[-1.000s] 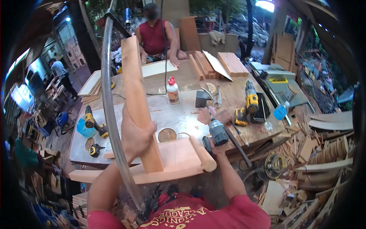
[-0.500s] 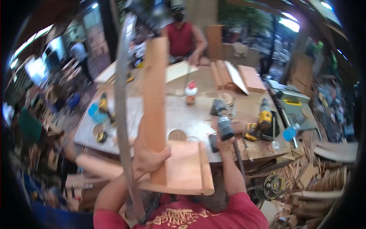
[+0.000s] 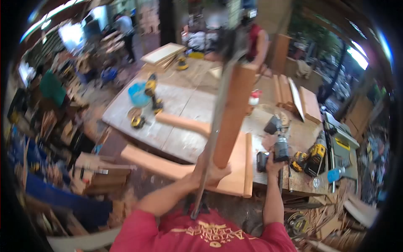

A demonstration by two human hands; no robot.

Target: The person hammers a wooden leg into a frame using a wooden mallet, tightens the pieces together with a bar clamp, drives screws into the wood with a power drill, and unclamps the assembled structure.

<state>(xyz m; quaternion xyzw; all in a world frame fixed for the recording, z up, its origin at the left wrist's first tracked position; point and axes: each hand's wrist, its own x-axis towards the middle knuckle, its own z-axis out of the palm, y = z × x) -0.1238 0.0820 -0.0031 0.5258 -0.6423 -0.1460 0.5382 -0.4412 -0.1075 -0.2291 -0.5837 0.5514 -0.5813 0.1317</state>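
Note:
My left hand [image 3: 216, 173] is wrapped round the lower part of an upright wooden board [image 3: 235, 115], which leans slightly to the right. The board belongs to a wooden frame with a flat panel [image 3: 236, 178] and curved arms [image 3: 157, 163] reaching left at the table's front edge. A grey strip [image 3: 212, 145] runs up in front of the board and hides part of it. My right hand [image 3: 275, 163] is closed round a dark grey cordless drill [image 3: 281, 145] at the table's right front; its fingers are partly hidden.
On the worktable [image 3: 168, 136] lie yellow-black drills [image 3: 315, 157], a blue bowl [image 3: 138, 94], a tape measure [image 3: 137, 122] and a glue bottle [image 3: 254, 97]. Stacked boards [image 3: 310, 104] are at the back right. Another person [image 3: 256, 42] stands behind the table. Wood scraps [image 3: 331, 220] cover the floor.
The view has swung left, so the table and tools appear further right. The wooden frame now leans right, and more of its curved arms shows. Both hands keep their holds.

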